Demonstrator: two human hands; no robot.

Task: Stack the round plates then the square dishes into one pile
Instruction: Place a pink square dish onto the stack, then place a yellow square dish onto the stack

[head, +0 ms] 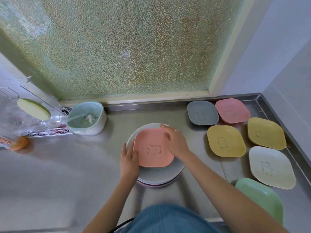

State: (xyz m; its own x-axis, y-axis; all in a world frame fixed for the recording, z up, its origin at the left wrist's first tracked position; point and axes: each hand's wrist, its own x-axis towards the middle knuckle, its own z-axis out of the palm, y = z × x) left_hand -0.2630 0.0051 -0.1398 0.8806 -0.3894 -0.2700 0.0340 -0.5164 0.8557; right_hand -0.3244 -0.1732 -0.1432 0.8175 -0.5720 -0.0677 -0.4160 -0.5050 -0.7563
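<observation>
Head view looks down on a steel tabletop point(70, 165), and right in the middle sits the pile of round plates point(159, 175), grey on top with a pink rim peeking out at the bottom. A pink square dish point(154, 147) with a little bear drawing lies on top of that pile. Left hand point(128, 161) is flat against the dish's left edge, fingers straight and together, gripping nothing. Right hand point(175, 142) hovers over the dish's far right corner, fingers loose and slightly bent, a ring showing; whether the fingertips touch the dish I can't tell. Off to the right, six more square dishes lie singly on the tabletop: a grey dish point(202, 113) and a second pink dish point(232, 111) at the back, two yellow dishes point(226, 141) point(266, 133) in front of them, a white dish point(271, 167) nearer still, and a green dish point(260, 197) nearest. Over on the left, a pale green strainer basket point(86, 120) stands beside a wire rack point(48, 131).
</observation>
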